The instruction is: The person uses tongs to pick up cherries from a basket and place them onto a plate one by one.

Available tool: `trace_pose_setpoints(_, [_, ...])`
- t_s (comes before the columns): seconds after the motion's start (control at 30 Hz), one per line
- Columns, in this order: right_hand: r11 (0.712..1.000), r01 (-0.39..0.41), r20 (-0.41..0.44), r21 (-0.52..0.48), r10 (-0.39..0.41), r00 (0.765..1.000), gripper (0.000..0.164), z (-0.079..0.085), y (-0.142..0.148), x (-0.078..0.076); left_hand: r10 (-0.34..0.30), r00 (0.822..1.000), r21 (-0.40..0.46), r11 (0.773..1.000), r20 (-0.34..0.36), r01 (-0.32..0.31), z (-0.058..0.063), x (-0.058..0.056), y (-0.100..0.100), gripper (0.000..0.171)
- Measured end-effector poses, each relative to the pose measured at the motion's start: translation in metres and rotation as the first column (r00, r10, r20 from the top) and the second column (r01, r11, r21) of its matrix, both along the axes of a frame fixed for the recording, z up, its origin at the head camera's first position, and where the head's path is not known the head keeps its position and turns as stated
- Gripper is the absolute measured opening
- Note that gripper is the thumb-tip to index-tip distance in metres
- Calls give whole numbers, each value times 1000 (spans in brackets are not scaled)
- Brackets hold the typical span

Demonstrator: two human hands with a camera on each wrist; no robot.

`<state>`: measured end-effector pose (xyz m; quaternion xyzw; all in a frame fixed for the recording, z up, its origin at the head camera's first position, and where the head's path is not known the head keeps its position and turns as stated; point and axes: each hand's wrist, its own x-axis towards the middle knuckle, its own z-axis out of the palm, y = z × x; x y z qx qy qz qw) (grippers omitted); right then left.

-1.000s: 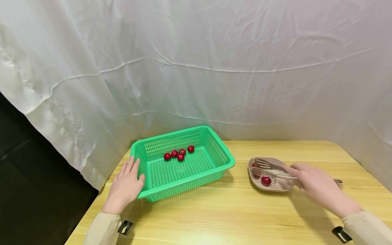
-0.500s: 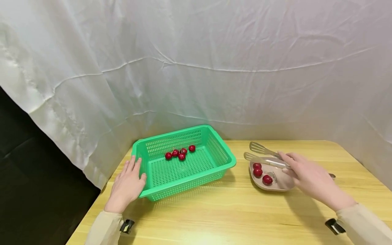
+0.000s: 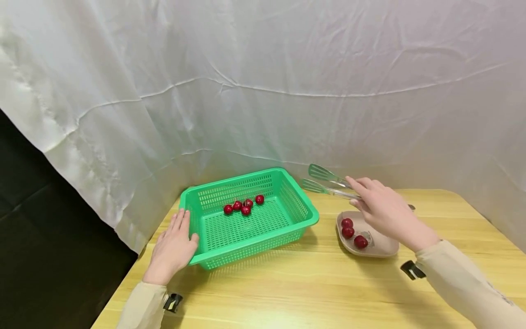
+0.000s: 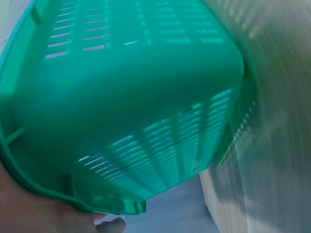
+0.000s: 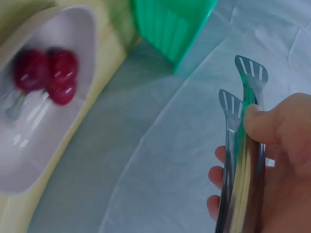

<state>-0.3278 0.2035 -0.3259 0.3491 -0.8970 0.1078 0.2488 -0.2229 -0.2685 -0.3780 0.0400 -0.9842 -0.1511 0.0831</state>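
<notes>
My left hand (image 3: pixel 172 246) rests with straight fingers on the left rim of a green plastic basket (image 3: pixel 250 244). In the left wrist view, that hand (image 4: pixel 43 208) shows at the lower left against the basket's rim. Several red cherries (image 3: pixel 245 210) lie on the basket floor toward the back. My right hand (image 3: pixel 386 208) holds a pair of metal tongs (image 3: pixel 343 194) with slotted ends, raised between basket and dish. The tong ends are apart, and I see nothing between them in the right wrist view. Below stands a beige dish (image 3: pixel 384 246) with three cherries (image 3: pixel 347 232).
All of this stands on a light wooden table (image 3: pixel 304 283). A pale curtain (image 3: pixel 287 91) hangs close behind and to the left, with a dark area (image 3: pixel 53 237) at the far left. The basket's right rim rises between the tongs and the cherries inside.
My right hand has lifted the tongs out of the dish and carried them up and left toward the basket. Their ends have spread apart. The left hand stays at the basket rim.
</notes>
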Motion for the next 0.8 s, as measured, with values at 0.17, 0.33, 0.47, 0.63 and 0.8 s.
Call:
trace_pose_setpoints(0.17, [1000,2,71,10,-2,997,59,4,-24,-8,7,1000,-1,1000,8,-7,2,0,0,70])
trace_pose_setpoints(0.33, [999,6,124,33,-10,992,60,6,-50,-20,9,1000,-4,1000,-6,-10,0,0,0,69])
trace_pose_setpoints(0.47, [997,3,146,74,-14,989,58,8,-71,-33,-1,1000,-5,1000,-1,1,-3,0,1,69])
trace_pose_setpoints(0.63, [989,-24,173,143,-1,985,57,7,-102,-44,0,1000,5,1000,11,0,-3,1,-1,68])
trace_pose_setpoints(0.8, [975,-28,170,222,-10,985,56,7,-126,-50,-3,1000,-4,1000,2,3,0,0,-1,68])
